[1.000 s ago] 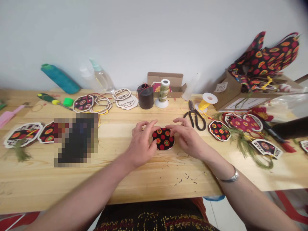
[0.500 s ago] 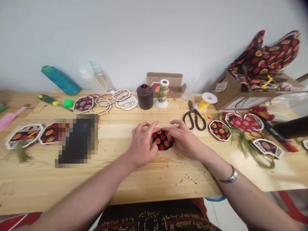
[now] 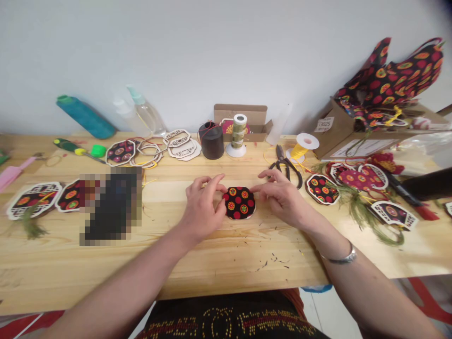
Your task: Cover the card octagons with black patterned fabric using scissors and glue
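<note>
A small black fabric-covered panel (image 3: 240,203) with red dots and orange-and-green flower rounds lies flat on the wooden table in front of me. A pale edge shows along its lower rim. My left hand (image 3: 206,202) is at the panel's left side, forefinger and thumb apart and touching or very near its edge. By the right side, my right hand (image 3: 280,197) has its forefinger stretched towards the upper right edge, with the other fingers loosely curled and holding nothing. Just behind that hand lie black-handled scissors (image 3: 287,167), partly covered by it.
Behind the panel stand a black thread spool (image 3: 211,141), a ribbon roll (image 3: 239,136) and a yellow thread spool (image 3: 302,146). Finished patterned pieces (image 3: 322,189) lie to the right, below a cardboard box (image 3: 353,136). A blurred dark object (image 3: 115,202) lies left. Dark scraps (image 3: 273,261) dot the table's front.
My right hand has drawn back to the right off the panel, uncovering its right side. My left hand has shifted slightly left, and more of the panel's top shows.
</note>
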Demonstrator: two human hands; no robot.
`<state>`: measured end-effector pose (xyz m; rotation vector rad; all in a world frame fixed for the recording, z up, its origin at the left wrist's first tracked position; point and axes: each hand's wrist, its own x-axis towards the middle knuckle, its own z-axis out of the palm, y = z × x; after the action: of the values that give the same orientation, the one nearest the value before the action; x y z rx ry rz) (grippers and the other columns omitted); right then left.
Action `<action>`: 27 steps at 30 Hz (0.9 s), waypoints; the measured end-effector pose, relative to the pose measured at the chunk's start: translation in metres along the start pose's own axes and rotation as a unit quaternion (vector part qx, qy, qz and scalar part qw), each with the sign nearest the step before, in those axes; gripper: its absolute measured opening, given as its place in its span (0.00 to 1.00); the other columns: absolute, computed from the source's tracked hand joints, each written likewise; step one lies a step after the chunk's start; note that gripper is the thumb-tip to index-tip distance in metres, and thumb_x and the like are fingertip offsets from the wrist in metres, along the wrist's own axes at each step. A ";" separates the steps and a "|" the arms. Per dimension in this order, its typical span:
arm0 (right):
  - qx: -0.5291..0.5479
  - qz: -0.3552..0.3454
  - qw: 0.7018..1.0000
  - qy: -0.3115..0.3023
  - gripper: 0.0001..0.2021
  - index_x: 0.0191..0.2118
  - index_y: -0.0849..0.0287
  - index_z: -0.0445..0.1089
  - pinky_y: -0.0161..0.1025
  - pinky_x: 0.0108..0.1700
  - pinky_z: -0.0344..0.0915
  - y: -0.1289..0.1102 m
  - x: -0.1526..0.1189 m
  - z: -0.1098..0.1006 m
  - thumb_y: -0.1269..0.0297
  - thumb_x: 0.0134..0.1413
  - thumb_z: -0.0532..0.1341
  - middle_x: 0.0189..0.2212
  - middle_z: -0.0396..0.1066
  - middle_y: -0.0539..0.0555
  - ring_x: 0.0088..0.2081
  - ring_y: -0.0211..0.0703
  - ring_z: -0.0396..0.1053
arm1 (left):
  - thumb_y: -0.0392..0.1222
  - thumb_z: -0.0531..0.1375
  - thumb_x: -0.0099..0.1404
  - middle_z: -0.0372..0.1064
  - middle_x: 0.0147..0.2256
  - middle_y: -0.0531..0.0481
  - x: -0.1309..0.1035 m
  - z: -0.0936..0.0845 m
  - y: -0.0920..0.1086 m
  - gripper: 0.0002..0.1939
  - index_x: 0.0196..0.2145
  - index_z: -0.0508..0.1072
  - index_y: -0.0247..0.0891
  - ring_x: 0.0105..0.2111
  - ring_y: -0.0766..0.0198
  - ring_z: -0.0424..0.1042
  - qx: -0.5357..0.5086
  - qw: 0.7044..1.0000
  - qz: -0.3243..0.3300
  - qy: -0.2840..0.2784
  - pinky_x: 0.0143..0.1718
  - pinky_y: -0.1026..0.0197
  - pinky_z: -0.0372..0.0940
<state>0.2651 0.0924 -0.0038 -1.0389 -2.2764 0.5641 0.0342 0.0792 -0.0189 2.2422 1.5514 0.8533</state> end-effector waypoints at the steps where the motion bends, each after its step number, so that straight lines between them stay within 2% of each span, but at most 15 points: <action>1: 0.007 -0.004 1.000 -0.003 0.16 0.24 0.57 0.66 0.49 0.49 0.63 -0.001 0.000 -0.002 0.86 0.39 0.49 0.35 0.75 0.53 0.53 0.51 0.61 | 0.31 0.56 0.58 0.76 0.38 0.48 0.000 -0.002 0.001 0.27 0.56 0.62 0.38 0.49 0.50 0.61 -0.007 1.000 0.003 0.003 0.53 0.44 0.55; 4: 0.032 -0.021 0.998 -0.047 0.17 0.24 0.56 0.66 0.49 0.50 0.63 -0.006 -0.001 -0.009 0.86 0.39 0.49 0.30 0.73 0.52 0.53 0.49 0.62 | 0.32 0.57 0.58 0.73 0.34 0.48 0.001 -0.005 0.002 0.26 0.55 0.63 0.37 0.46 0.51 0.61 -0.020 1.000 0.021 -0.009 0.52 0.45 0.56; 10: 0.057 -0.054 0.991 -0.108 0.16 0.21 0.57 0.65 0.50 0.52 0.61 -0.010 0.001 -0.013 0.85 0.39 0.49 0.23 0.69 0.51 0.54 0.49 0.62 | 0.35 0.59 0.58 0.69 0.33 0.48 -0.002 -0.004 0.001 0.28 0.57 0.61 0.36 0.45 0.51 0.61 -0.014 0.996 0.049 -0.077 0.51 0.46 0.54; 13: 0.065 -0.049 0.990 -0.117 0.16 0.20 0.57 0.64 0.50 0.52 0.61 -0.010 0.001 -0.014 0.86 0.39 0.49 0.23 0.68 0.51 0.53 0.49 0.62 | 0.35 0.58 0.58 0.69 0.33 0.48 -0.003 -0.003 0.000 0.29 0.58 0.60 0.37 0.46 0.50 0.60 -0.006 0.993 0.056 -0.106 0.50 0.46 0.53; 18: 0.104 -0.059 0.985 -0.125 0.17 0.21 0.57 0.65 0.48 0.53 0.62 -0.013 0.001 -0.012 0.87 0.37 0.49 0.27 0.73 0.50 0.55 0.47 0.61 | 0.35 0.58 0.58 0.69 0.33 0.48 -0.004 -0.004 0.002 0.28 0.57 0.60 0.36 0.46 0.52 0.60 -0.019 0.993 0.066 -0.094 0.50 0.47 0.53; 24: 0.109 -0.059 0.981 -0.149 0.17 0.20 0.56 0.64 0.50 0.54 0.62 -0.016 0.002 -0.010 0.87 0.38 0.49 0.26 0.72 0.49 0.54 0.48 0.62 | 0.37 0.58 0.59 0.69 0.34 0.47 -0.005 -0.003 0.004 0.30 0.58 0.59 0.38 0.46 0.50 0.60 -0.012 0.989 0.064 -0.132 0.49 0.46 0.53; 27: 0.108 -0.051 0.983 -0.138 0.17 0.20 0.56 0.64 0.50 0.54 0.63 -0.016 0.002 -0.010 0.87 0.38 0.49 0.27 0.74 0.49 0.54 0.48 0.62 | 0.36 0.58 0.59 0.69 0.33 0.47 -0.004 -0.003 0.004 0.30 0.59 0.58 0.37 0.46 0.51 0.60 -0.015 0.990 0.066 -0.122 0.49 0.46 0.53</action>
<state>0.2620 0.0857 0.0139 -0.7733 -2.4197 0.9394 0.0340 0.0735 -0.0159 2.3465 1.2851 0.6030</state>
